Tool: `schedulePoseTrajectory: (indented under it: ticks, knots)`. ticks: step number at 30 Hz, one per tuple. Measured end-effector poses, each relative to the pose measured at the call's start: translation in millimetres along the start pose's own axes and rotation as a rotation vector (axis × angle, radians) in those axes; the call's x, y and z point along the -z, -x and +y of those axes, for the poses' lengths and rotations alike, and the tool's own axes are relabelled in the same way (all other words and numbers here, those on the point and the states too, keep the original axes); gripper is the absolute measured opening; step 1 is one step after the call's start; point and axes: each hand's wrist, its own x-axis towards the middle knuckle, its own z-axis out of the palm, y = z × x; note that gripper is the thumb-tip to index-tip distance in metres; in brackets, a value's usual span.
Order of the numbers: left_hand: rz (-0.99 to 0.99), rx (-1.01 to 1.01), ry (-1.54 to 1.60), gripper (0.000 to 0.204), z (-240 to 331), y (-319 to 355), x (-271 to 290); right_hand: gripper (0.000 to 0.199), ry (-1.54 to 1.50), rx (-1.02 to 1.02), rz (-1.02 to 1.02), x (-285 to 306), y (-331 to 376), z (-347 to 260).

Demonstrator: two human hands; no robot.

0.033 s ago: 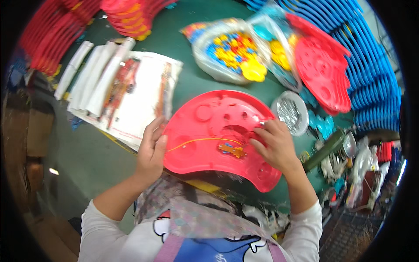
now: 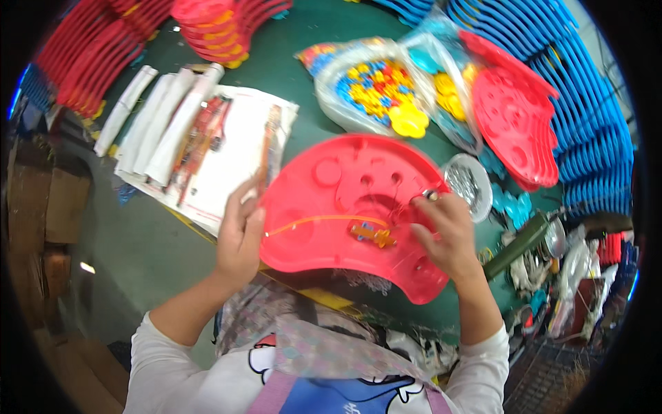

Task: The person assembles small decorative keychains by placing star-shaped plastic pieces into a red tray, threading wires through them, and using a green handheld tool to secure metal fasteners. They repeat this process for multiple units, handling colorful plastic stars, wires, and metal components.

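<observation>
A red curved plastic shell lies hollow side up in front of me. My left hand grips its left rim, thumb near the edge. Across the shell runs an orange strip or wire, ending by a small orange-brown piece with blue bits. My right hand is over the shell's right part, fingers curled and slightly blurred. At its fingertips is a small dark shiny bit, too small to name. Thin dark wires seem to lie near these fingers.
Beyond the shell is a bag of yellow, blue and red pieces. A white bowl of small metal parts stands at right, below stacked red shells. White rolls and paper lie left. Blue stacks line the far right.
The view has shifted slightly. My right hand has moved a little right and its fingers have drawn back from the middle of the shell. My left hand keeps its hold.
</observation>
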Motion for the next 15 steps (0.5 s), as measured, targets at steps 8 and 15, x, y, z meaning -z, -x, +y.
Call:
schedulePoseTrajectory:
  ticks: [8, 15]
  knots:
    - [0.48, -0.571, 0.209, 0.055, 81, -218, 79, 0.04, 0.058, -0.124, 0.476, 11, -19, 20]
    - [0.374, -0.272, 0.39, 0.035, 80, -373, 193, 0.041, 0.046, -0.103, 0.149, -37, -60, 43]
